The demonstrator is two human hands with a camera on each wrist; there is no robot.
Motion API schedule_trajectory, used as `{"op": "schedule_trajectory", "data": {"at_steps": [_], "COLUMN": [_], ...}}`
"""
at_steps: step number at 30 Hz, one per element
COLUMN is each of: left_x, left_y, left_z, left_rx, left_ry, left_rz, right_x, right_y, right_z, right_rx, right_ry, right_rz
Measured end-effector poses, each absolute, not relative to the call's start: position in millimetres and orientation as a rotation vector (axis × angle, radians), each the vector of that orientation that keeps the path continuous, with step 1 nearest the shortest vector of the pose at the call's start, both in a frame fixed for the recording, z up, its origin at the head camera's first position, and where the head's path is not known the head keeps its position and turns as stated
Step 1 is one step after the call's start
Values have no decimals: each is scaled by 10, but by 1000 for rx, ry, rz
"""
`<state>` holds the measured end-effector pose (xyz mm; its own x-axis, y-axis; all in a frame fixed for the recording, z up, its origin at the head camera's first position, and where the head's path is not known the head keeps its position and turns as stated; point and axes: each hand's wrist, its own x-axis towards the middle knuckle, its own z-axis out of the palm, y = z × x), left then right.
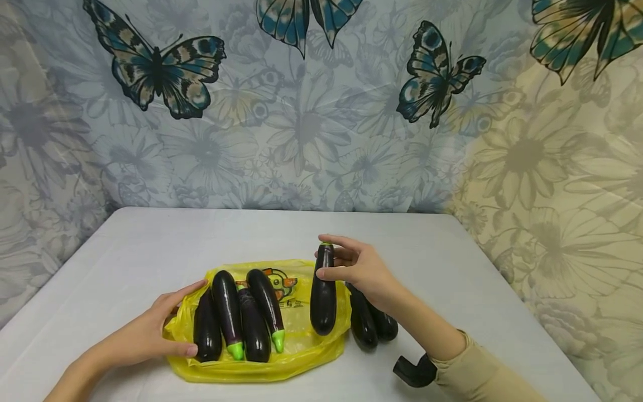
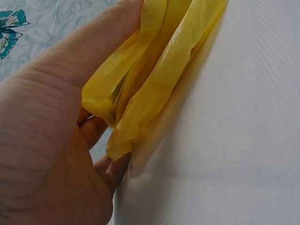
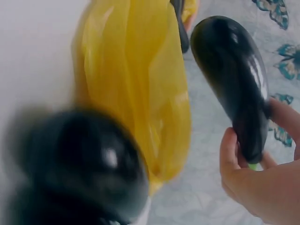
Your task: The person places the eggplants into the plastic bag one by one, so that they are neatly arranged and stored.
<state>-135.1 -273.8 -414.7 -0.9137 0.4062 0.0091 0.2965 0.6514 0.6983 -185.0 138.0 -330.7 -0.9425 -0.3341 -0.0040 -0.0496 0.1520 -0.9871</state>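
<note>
Okay, from here I see the right hand (image 1: pixel 366 271) pinching an eggplant (image 1: pixel 323 304) near its stem end, stem up, over the right side of the yellow bag (image 1: pixel 266 373). Left hand (image 1: pixel 143 332) is spread wide, touching the bag's left edge. Four eggplants (image 1: pixel 228 307) lie in the bag; two more eggplants (image 1: pixel 363 321) sit on the bench (image 1: pixel 402 240), right of it.

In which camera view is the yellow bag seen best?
The head view: it shows the bag almost whole, with its print. The left wrist view shows only a crumpled edge; the right wrist view, one side.
</note>
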Motion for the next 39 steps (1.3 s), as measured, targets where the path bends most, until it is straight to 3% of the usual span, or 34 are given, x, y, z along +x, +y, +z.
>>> {"op": "schedule_trajectory", "data": {"at_steps": [14, 39], "left_x": [-1376, -1361], "left_y": [-2739, -2733], "left_z": [-4178, -4146], "left_rx": [591, 583], "left_ry": [2735, 2719], "left_rz": [1112, 1118], "right_x": [-1833, -1965], "right_y": [1019, 935], "right_z": [-3441, -3865], "right_rx": [-391, -347], "right_ry": [2112, 2078], "right_rz": [-1807, -1772]}}
